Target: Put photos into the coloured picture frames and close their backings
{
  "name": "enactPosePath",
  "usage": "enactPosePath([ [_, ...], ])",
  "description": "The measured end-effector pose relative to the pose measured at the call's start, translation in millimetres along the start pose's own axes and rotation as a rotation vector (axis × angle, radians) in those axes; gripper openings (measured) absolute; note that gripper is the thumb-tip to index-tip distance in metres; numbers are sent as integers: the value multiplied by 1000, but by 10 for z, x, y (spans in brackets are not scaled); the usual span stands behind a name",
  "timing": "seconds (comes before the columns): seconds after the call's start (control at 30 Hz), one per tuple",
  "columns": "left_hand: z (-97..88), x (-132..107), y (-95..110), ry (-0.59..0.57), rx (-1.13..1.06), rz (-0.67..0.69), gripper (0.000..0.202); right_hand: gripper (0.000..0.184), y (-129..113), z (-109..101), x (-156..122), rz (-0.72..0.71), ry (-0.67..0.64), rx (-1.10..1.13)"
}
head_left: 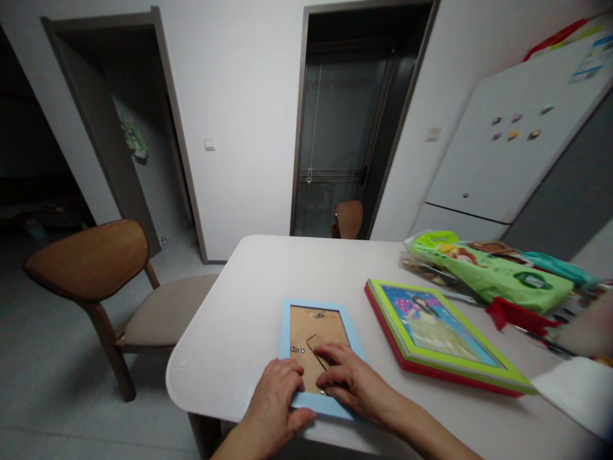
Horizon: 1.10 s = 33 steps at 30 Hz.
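A light blue picture frame point(286, 326) lies face down on the white table point(230, 332), near its front edge. Its brown backing board point(299, 324) faces up, with a thin rectangular outline in the middle and small metal clips point(318, 315) along the sides. My left hand point(275, 393) grips the lower left corner, fingers bent over the border and thumb at the front edge. Over the lower right part lies my right hand point(352, 377), its fingers bent onto the board beside a metal clip and its palm across the border. The fingers partly cover that clip.
To the right, a green picture frame point(407, 348) with a princess picture lies on a red one point(383, 326). Behind are a green printed bag point(507, 275) and a red object point(520, 318). A wooden chair point(90, 259) stands left of the table; a fridge point(498, 153) stands back right.
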<state>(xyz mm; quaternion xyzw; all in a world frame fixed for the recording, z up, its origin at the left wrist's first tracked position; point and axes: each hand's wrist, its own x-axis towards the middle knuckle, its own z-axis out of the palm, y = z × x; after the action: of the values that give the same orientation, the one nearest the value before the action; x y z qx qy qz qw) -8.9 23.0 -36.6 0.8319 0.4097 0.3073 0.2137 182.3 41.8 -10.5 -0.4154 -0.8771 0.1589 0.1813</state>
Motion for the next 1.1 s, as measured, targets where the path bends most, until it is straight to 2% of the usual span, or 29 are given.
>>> enactPosePath([
  [0.2,18,-8,-30,33,-8,17,27,15,-24,122,38,46,111,15],
  [0.3,30,-15,-37,35,-5,30,29,20,-61,159,126,124,149,20],
  [0.37,41,-11,-42,37,-4,35,29,24,-88,193,237,190,168,-22],
  [0.53,48,0,-30,35,12,11,34,20,-132,263,494,289,187,-159],
  [0.83,3,4,33,-2,54,-8,31,16,-102,373,599,399,273,-217],
  [0.97,21,-17,14,11,45,-16,32,19,26,239,526,355,242,-183],
  [1.1,29,-34,-10,17,36,1,33,26,281,-13,271,355,207,-195],
])
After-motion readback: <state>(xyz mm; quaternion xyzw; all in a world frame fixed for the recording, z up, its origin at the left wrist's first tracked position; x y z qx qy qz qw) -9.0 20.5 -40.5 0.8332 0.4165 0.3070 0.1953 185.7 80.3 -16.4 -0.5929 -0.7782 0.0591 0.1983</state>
